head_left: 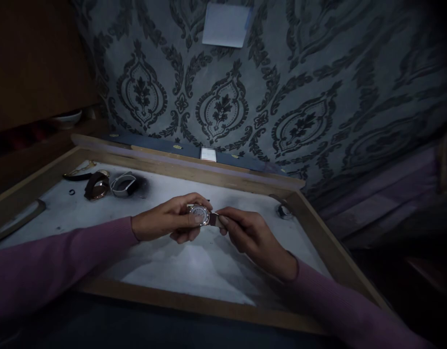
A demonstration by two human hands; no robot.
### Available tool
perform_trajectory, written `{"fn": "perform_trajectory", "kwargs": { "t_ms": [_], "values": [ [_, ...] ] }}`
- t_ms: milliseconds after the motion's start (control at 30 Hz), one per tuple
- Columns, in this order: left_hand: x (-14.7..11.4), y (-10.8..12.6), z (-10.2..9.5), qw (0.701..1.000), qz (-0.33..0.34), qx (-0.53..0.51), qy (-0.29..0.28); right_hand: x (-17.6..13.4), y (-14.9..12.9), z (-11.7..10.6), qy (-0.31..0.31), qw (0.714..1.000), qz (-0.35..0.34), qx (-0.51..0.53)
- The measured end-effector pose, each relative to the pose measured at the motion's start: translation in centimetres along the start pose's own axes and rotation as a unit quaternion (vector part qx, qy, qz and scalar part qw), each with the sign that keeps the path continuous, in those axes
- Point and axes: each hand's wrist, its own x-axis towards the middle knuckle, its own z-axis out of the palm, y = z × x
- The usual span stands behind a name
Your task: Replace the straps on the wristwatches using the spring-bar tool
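Note:
A wristwatch (198,212) with a round silvery case is held over the white surface, between my two hands. My left hand (172,219) grips the case, its thumb lying across the round face or back; I cannot tell which side shows. From the right side of the case a short brown strap (213,219) reaches to my right hand (247,232). The fingers of that hand pinch the strap's end. A thin bright sliver shows at the right fingertips, too small to name.
A wooden frame (194,299) borders the white surface (165,266). At the far left lie a brown-strapped watch (97,185), a grey-banded watch (124,184) and a small dark ring (71,192). Another watch (283,210) rests by the right edge. Patterned wallpaper (223,104) rises behind.

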Motion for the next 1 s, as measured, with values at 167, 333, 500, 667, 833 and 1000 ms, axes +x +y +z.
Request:
{"fn": "perform_trajectory", "kwargs": {
  "t_ms": [167,333,500,667,833,1000],
  "values": [
    [0.0,0.0,0.2,0.990,0.052,0.123,0.046,0.1,-0.1,-0.1,-0.017,0.991,0.073,0.110],
    [0.0,-0.8,0.0,0.921,0.142,0.349,0.099,0.1,-0.3,-0.1,-0.022,0.986,0.095,0.137],
    [-0.1,-0.8,-0.1,0.833,0.192,0.505,0.123,0.0,-0.6,0.0,0.002,0.995,0.061,0.074],
    [-0.1,-0.2,0.0,0.845,0.190,0.477,0.148,-0.3,-0.6,-0.2,0.076,0.991,-0.048,-0.104],
    [0.0,-0.3,0.0,0.880,0.114,0.437,0.145,-0.3,-0.2,-0.4,0.178,0.951,-0.129,-0.216],
    [0.0,-0.6,0.3,0.875,0.097,0.455,0.134,-0.4,-0.8,0.3,0.141,0.946,-0.201,-0.213]
  ]
}}
